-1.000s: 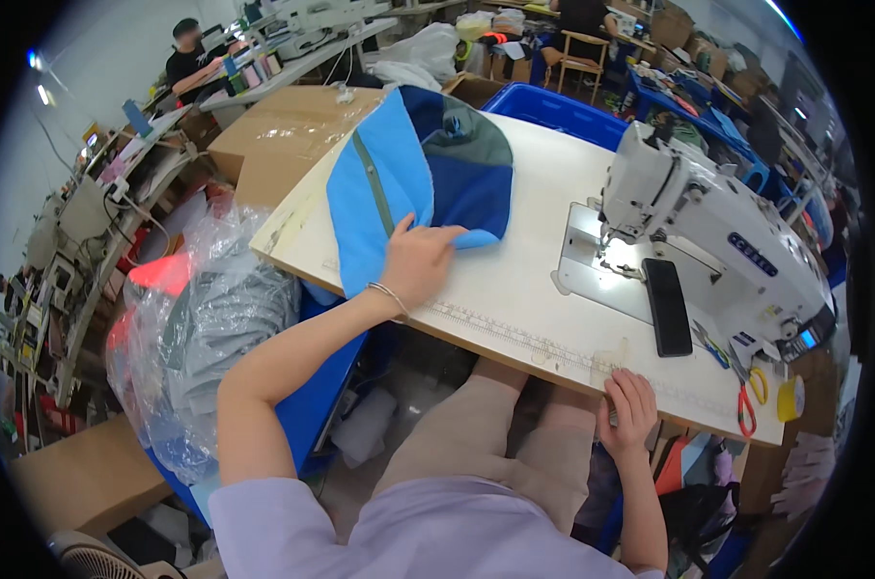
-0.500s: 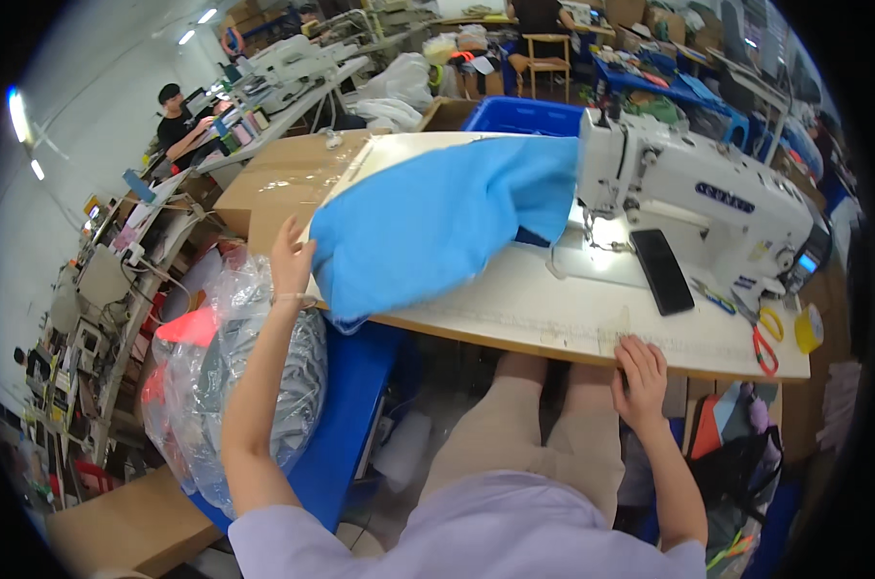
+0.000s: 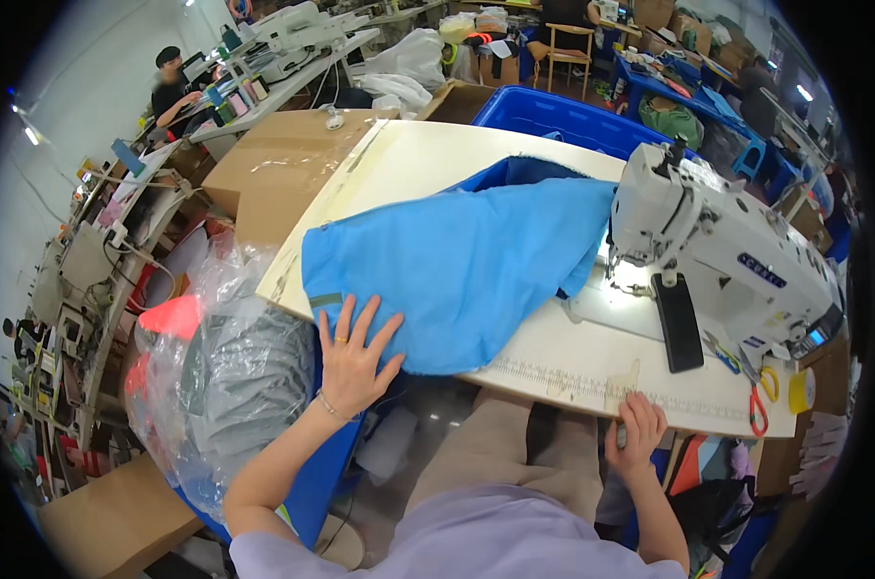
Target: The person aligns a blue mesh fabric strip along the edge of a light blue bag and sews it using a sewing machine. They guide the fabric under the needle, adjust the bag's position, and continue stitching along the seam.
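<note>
A large piece of light blue fabric lies across the white sewing table, its right end beside the needle area of the white sewing machine. Darker blue cloth shows behind its far edge. My left hand rests flat on the near left corner of the fabric, fingers spread. At the table's front edge, my right hand has its fingers bent over the rim; what they may hold is hidden. Nearest to it is a ruler strip along the edge.
A black phone leans by the machine. Scissors, small snips and yellow tape lie to the right. A blue crate stands behind the table, a bagged grey bundle at left. A co-worker sits farther off.
The light blue fabric has settled flatter and nearer the front edge, uncovering darker cloth behind. My left hand has moved from its left edge onto its near corner. My right hand stays at the table edge.
</note>
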Motion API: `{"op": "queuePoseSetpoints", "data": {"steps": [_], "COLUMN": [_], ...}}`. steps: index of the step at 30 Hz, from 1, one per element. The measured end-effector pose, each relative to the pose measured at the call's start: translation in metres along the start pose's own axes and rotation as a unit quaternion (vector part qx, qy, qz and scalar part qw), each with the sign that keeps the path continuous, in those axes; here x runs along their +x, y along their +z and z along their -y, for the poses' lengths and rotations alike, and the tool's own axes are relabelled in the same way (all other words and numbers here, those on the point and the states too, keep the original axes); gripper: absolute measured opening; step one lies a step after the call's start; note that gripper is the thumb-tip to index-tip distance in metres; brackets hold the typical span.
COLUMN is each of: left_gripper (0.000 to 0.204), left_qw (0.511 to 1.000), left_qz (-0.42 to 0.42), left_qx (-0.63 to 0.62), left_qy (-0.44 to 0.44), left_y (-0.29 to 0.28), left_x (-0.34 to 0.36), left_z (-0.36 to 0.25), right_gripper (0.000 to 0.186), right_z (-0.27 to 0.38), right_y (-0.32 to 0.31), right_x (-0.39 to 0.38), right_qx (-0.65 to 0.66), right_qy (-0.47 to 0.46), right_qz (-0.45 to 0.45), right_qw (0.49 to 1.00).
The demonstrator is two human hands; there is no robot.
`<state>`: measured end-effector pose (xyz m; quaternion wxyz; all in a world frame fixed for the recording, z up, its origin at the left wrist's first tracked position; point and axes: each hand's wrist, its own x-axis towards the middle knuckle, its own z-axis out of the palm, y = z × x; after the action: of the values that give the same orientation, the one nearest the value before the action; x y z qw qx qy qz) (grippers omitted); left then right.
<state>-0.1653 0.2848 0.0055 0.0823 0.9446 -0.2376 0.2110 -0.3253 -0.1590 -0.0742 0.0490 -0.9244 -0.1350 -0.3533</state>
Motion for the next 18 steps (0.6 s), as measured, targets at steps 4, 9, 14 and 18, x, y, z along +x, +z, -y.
{"op": "queuePoseSetpoints", "data": {"steps": [4, 9, 14, 18], "left_gripper": [0.053, 0.051, 0.042, 0.03], "left_qw": [0.998, 0.994, 0.989, 0.998], "left_qz": [0.047, 0.08, 0.123, 0.045], "left_qx": [0.018, 0.005, -0.014, -0.025], "left_qy": [-0.025, -0.07, -0.087, -0.039], "left_y": [0.002, 0.018, -0.005, -0.046], "left_x": [0.01, -0.015, -0.001, 0.062], "left_z": [-0.009, -0.006, -0.016, -0.026], "right_gripper": [0.045, 0.042, 0.039, 0.041], "right_z": [-0.004, 0.001, 0.004, -0.003], "right_y": [-0.002, -0.019, -0.046, -0.072], "right_x": [-0.009, -0.008, 0.007, 0.059], "right_qx": [-0.012, 0.045, 0.12, 0.242], "right_qy": [-0.012, 0.005, 0.039, 0.117], "right_qz": [0.01, 0.075, 0.188, 0.266], "right_qw": [1.0, 0.996, 0.974, 0.926]}}
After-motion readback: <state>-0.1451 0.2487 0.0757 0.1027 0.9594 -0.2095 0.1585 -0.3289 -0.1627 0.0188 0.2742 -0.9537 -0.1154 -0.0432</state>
